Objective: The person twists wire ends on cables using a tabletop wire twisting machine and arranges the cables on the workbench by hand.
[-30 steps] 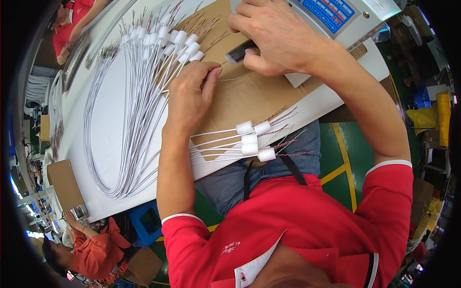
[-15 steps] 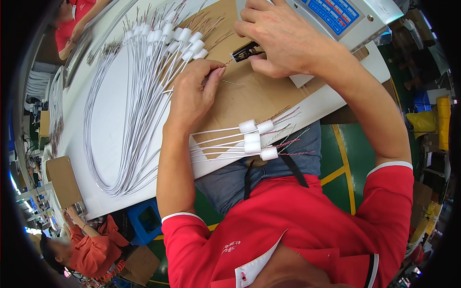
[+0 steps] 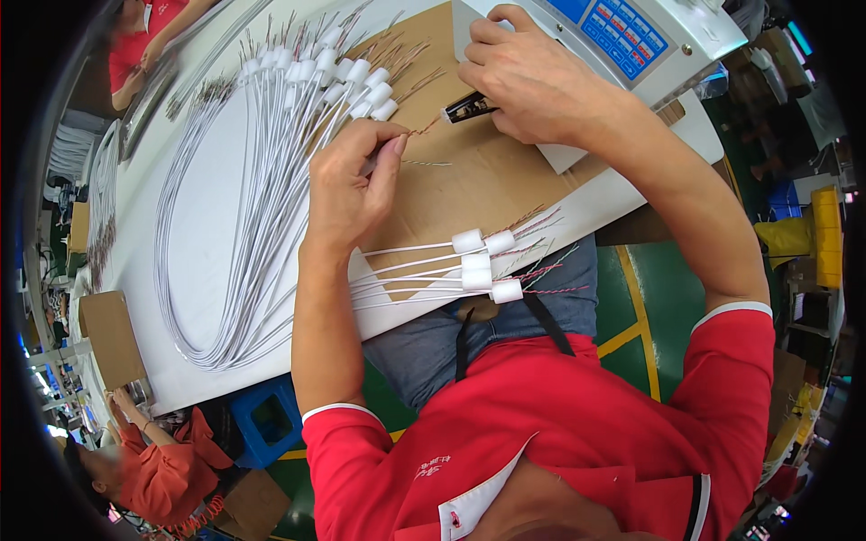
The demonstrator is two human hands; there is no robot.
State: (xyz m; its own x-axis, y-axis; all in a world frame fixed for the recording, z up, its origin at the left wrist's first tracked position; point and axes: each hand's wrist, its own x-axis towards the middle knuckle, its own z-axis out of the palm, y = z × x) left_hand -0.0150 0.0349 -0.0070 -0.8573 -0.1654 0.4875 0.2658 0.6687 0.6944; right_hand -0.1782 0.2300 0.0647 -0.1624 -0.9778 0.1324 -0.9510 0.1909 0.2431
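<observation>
My left hand point(image 3: 354, 185) is closed, thumb and forefinger pinching the end of a cable. A reddish twisted wire pair point(image 3: 422, 130) sticks out of the pinch, and a green-and-white pair point(image 3: 428, 163) hangs lower beside it. My right hand point(image 3: 541, 79) grips a short black cylindrical tool point(image 3: 468, 107) with a pale tip. That tip sits right by the free end of the reddish pair; whether they touch I cannot tell. Near the table's front edge lie several white cables with white cylindrical sleeves point(image 3: 476, 262) and loose coloured wire ends.
A large looped bundle of white cables point(image 3: 185, 311) covers the left of the white table point(image 3: 216, 395). Brown cardboard point(image 3: 487, 185) lies under my hands. A machine with a blue keypad point(image 3: 622, 36) stands at the back right. A blue stool point(image 3: 268, 419) and co-workers are beyond the table.
My left hand has drawn slightly left and down, showing more of the reddish pair. The black tool has rolled in my right hand and its tip sits a little lower.
</observation>
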